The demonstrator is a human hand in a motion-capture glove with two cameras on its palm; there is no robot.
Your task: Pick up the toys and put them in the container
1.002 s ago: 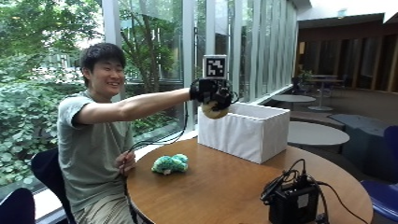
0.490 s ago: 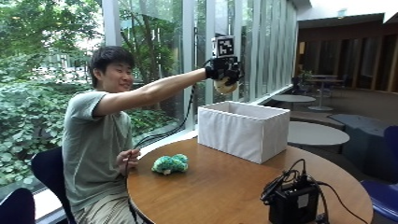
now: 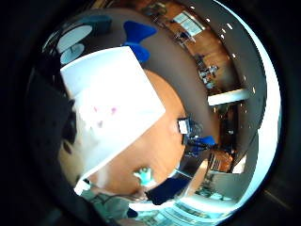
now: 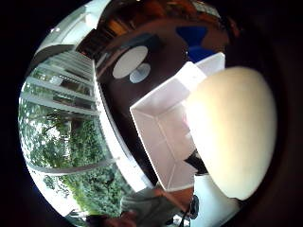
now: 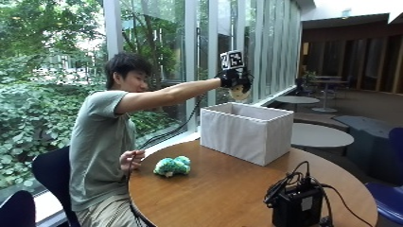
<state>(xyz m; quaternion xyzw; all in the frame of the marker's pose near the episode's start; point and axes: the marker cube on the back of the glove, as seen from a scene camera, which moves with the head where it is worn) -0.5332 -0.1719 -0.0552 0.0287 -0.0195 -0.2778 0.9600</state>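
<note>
Nearest to us, on the round wooden tabletop (image 5: 220, 194), we see a black device (image 5: 296, 205) with cables, standing close to the near edge. A little farther, by the edge where the person sits, a green plush toy (image 5: 172, 166) lies on the wood, well apart from the container. The person's bare hand (image 5: 131, 158) rests near this edge, just beside the green plush toy but not touching it.

Behind it, toward the window, stands the white fabric container (image 5: 249, 132), open on top. In the palm views we look down into the white fabric container (image 4: 161, 137); some small pink spots show on its bottom, but we cannot tell what they are.

Above the container, the arm is stretched out and raised. The gloved right hand (image 5: 233, 80) has its fingers curled round a round beige toy (image 5: 239, 92), which hangs in the air over the opening. In the thumb side view the round beige toy (image 4: 232, 132) is very close to the palm.
</note>
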